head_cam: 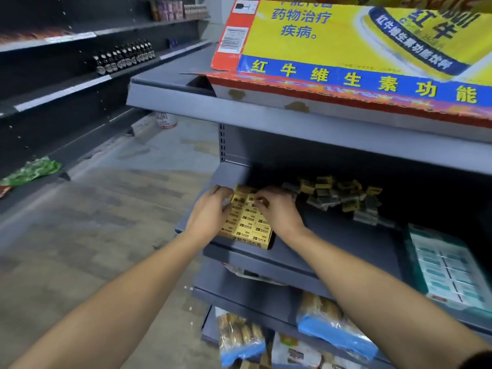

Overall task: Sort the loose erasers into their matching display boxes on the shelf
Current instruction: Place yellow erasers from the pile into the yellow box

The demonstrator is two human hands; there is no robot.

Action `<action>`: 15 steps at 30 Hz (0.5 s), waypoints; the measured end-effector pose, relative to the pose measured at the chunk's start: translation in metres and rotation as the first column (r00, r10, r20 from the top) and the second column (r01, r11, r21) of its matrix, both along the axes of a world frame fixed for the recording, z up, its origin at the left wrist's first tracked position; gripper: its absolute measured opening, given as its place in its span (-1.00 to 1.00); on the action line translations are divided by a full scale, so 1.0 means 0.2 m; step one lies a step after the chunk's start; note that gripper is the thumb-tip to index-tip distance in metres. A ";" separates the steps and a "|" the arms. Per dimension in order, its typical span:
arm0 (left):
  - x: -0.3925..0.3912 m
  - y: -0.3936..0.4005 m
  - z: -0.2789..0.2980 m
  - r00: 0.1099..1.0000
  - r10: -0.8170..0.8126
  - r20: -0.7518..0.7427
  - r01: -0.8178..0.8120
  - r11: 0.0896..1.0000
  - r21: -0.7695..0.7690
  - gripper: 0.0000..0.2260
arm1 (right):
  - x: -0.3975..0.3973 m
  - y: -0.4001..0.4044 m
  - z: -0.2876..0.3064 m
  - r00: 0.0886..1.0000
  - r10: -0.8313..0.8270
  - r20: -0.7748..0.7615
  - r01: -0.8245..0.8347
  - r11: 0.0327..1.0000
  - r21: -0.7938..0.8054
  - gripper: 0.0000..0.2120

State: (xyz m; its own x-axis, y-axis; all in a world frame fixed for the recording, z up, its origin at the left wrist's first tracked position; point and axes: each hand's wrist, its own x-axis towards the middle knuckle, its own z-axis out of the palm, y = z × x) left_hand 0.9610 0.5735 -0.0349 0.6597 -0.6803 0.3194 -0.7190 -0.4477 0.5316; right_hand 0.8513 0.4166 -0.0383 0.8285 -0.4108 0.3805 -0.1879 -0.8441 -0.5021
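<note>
A shop aisle in dim light. The floor point(111, 209) is grey and worn, with pale patches and scuffs. Along the left runs a dark shelving unit point(53, 83), its shelves mostly bare; a row of small dark bottles point(123, 57) stands on one shelf, and some packets point(178, 9) sit on a higher one farther back. A crumpled green wrapper point(32, 170) lies on its lowest shelf. A white tub point(166, 119) stands on the floor near the far end. On the right is a grey metal shelving unit point(266, 113), with a large yellow, blue and red carton point(359, 49) on its top shelf and bagged snacks point(327, 326) on the lower shelves.
</note>
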 end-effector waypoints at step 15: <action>0.05 0.00 -0.03 1.000 -0.015 0.012 0.015 0.998 -0.054 -0.72 | 0.06 0.05 -0.01 0.977 -0.084 -0.195 0.067 0.994 -0.090 -0.80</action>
State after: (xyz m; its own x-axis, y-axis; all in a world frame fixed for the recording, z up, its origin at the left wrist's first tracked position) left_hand 0.9705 0.5734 -0.0419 0.6456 -0.6716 0.3635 -0.7318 -0.4078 0.5461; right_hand 0.8640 0.4261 -0.0399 0.8586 -0.4489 0.2476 -0.3412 -0.8608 -0.3777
